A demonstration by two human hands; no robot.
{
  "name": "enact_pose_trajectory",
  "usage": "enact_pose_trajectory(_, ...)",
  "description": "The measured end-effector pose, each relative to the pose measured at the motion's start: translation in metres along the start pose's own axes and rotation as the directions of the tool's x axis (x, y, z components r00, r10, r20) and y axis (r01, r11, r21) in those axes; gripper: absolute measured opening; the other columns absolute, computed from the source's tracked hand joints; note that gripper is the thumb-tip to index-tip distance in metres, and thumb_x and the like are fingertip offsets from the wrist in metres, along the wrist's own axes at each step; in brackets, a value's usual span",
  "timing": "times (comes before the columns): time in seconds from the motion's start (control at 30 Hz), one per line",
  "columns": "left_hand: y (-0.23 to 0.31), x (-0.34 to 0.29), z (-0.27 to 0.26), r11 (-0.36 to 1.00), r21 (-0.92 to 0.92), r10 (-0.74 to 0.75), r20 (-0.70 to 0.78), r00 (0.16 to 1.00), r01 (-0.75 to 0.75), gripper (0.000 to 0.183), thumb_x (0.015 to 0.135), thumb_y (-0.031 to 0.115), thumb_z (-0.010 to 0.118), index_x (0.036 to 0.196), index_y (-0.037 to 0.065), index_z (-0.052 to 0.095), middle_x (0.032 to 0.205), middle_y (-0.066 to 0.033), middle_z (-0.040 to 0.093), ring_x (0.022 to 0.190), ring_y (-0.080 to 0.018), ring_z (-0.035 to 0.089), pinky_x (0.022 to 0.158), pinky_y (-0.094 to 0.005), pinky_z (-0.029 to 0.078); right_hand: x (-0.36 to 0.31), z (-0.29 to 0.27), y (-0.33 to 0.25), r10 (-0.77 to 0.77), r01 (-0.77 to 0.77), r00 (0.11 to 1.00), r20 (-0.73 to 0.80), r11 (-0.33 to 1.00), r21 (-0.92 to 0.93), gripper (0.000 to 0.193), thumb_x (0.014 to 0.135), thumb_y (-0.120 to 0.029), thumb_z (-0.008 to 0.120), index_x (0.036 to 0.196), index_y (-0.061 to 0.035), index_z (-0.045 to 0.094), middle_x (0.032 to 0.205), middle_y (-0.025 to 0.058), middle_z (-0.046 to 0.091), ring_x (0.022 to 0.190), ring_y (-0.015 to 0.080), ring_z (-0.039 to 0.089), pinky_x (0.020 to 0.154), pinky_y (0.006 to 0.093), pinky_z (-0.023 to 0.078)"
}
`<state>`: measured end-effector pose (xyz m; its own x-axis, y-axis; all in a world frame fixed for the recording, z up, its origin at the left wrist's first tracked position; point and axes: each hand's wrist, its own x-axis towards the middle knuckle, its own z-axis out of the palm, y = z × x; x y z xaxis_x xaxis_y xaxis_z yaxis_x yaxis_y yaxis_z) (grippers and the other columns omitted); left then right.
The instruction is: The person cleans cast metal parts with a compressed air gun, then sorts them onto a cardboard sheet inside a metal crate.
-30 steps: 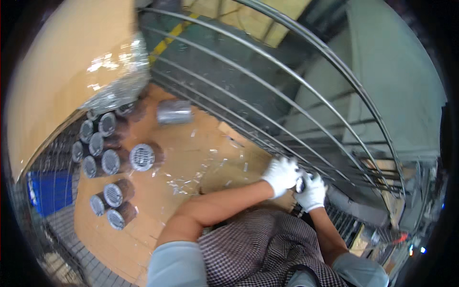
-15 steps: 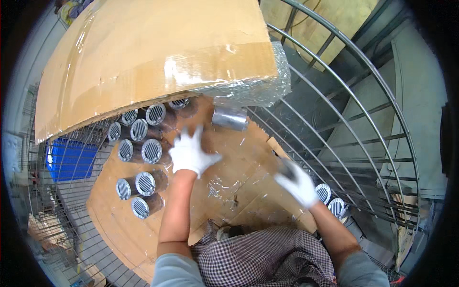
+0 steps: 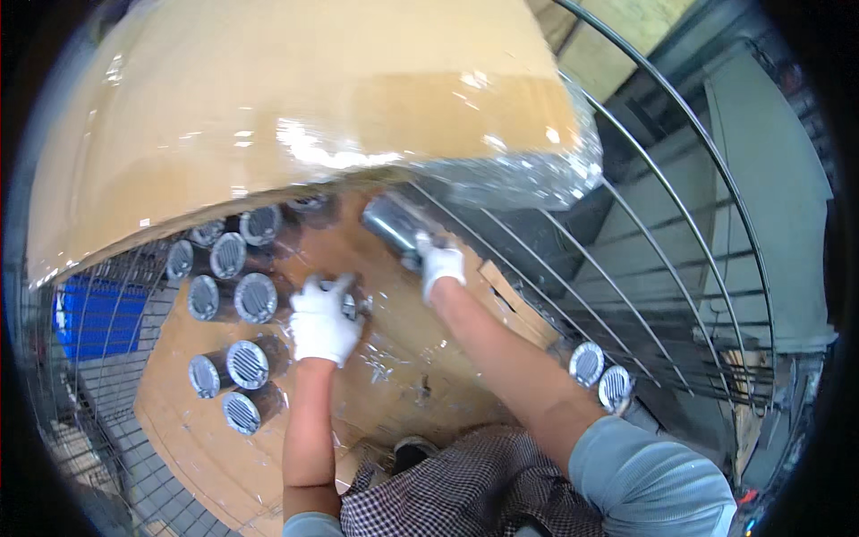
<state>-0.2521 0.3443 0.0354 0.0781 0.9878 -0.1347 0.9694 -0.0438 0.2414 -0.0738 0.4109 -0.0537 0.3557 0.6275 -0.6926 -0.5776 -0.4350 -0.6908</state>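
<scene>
My right hand (image 3: 443, 267), in a white glove, grips the near end of a metal cylinder (image 3: 390, 220) that lies slanted near the cage's side, below the overhanging box. My left hand (image 3: 322, 324), also gloved, is low over the cardboard with its fingers curled. Something small and shiny shows at its fingertips; its kind cannot be made out. To its left stand several metal cylinders with slotted round ends (image 3: 256, 297), grouped on the cardboard sheet (image 3: 206, 456).
A big cardboard box (image 3: 295, 98) wrapped in clear film overhangs the far side. Wire cage bars (image 3: 707, 152) curve round the right. Two more slotted cylinders (image 3: 587, 363) stand at the right edge. Metal shavings (image 3: 380, 362) litter the sheet. A blue bin (image 3: 98, 318) is beyond the left mesh.
My right hand has crossed from the right edge to the lying cylinder and taken hold of its end. My left hand has gone from spread fingers to curled ones. The view has shifted.
</scene>
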Motion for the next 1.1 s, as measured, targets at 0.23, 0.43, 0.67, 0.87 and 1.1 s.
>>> enact_pose_trajectory(0.23,-0.002,-0.013,-0.031,0.988,-0.041,0.135,-0.224,0.965,-0.148,0.071,0.061,0.016,0.082,0.127,0.014,0.056,0.128,-0.0237,0.052,0.11,-0.0431,0.055,0.095,-0.0486,0.047,-0.075,-0.08,-0.018,-0.575,0.669,0.707,0.412,0.355,-0.653,0.031,0.076,-0.029,0.078,0.086,-0.005,0.062,0.088,0.0185,0.063,0.085,0.0383,0.062,0.076,0.045,0.051)
enact_pose_trajectory(0.43,0.116,0.002,-0.001,0.84,-0.187,0.516,-0.014,0.857,-0.509,0.036,0.074,0.018,0.073,0.109,0.015,0.067,0.113,-0.0164,0.062,0.1,-0.0369,0.061,0.084,-0.0488,0.051,-0.126,-0.224,-0.086,-0.219,0.583,0.742,0.633,-0.255,-0.772,0.027,0.083,-0.022,0.068,0.104,-0.0062,0.06,0.106,0.0207,0.063,0.085,0.0378,0.067,0.072,0.0457,0.056)
enact_pose_trajectory(0.67,0.213,-0.005,0.069,0.644,-0.259,0.764,0.177,0.62,-0.72,0.049,0.083,0.024,0.067,0.13,0.012,0.057,0.139,-0.0191,0.048,0.113,-0.0387,0.059,0.088,-0.0558,0.053,-0.123,-0.291,-0.068,-0.218,0.356,0.865,0.451,-0.367,-0.859,0.039,0.074,-0.024,0.078,0.104,-0.0058,0.062,0.102,0.0218,0.064,0.085,0.0388,0.066,0.075,0.0467,0.053)
enact_pose_trajectory(0.87,0.122,0.013,0.007,0.71,-0.477,0.58,-0.024,0.815,-0.519,0.071,0.072,0.037,0.077,0.134,0.011,0.053,0.143,-0.0216,0.047,0.124,-0.0394,0.053,0.102,-0.0512,0.047,-0.157,-0.253,-0.091,-0.361,0.436,0.758,0.542,-0.337,-0.834,0.063,0.064,-0.031,0.085,0.119,-0.0116,0.06,0.112,0.0143,0.064,0.099,0.0343,0.064,0.083,0.0462,0.052)
enact_pose_trajectory(1.1,-0.098,0.092,-0.076,0.934,0.098,-0.342,-0.024,0.939,0.342,0.087,0.063,0.054,0.079,0.139,0.023,0.051,0.121,-0.0175,0.061,0.114,-0.0336,0.06,0.09,-0.0457,0.053,-0.1,-0.027,-0.085,-0.073,0.761,0.584,0.809,-0.298,-0.576,0.093,0.067,-0.046,0.082,0.146,-0.0166,0.042,0.134,0.0257,0.051,0.121,0.0431,0.055,0.1,0.0485,0.048)
